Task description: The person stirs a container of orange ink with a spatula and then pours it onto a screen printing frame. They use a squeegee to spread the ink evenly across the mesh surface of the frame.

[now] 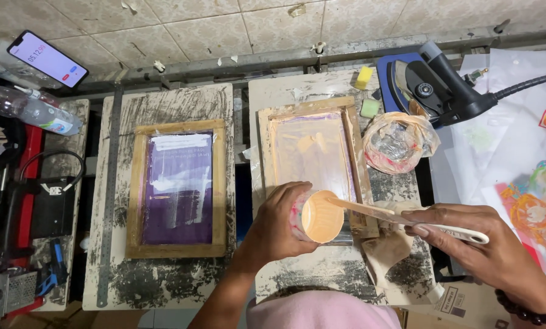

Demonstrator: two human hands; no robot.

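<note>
A small plastic cup [320, 216] of peach-coloured ink is being held in the left hand [279, 225], tilted so that its mouth is facing the camera; the fingers are being wrapped closed around its wall. The cup is being kept just above the near edge of a wooden-framed printing screen [312, 155], whose mesh is being shown smeared with the same peach ink. A pale spatula [401, 218] is being gripped in the right hand [486, 250], the fingers closed over its handle, while its blade end is being rested on the rim of the cup. A dark beaded bracelet [528, 311] is being worn at the right wrist.

To the left, on a separate ink-stained board, a second wooden screen frame [176, 189] with a purple mesh is being left lying flat, well apart from both hands. A long metal ruler [109, 195] is lying along that board's left edge. Beyond the peach screen, a plastic-wrapped tub [399, 141], two yellow-green sponges [366, 91] and a black steam iron [437, 85] on a blue base are being kept. A phone [46, 59] with a lit screen and a plastic bottle [32, 109] are being shown at far left, printed sheets [528, 207] at right.
</note>
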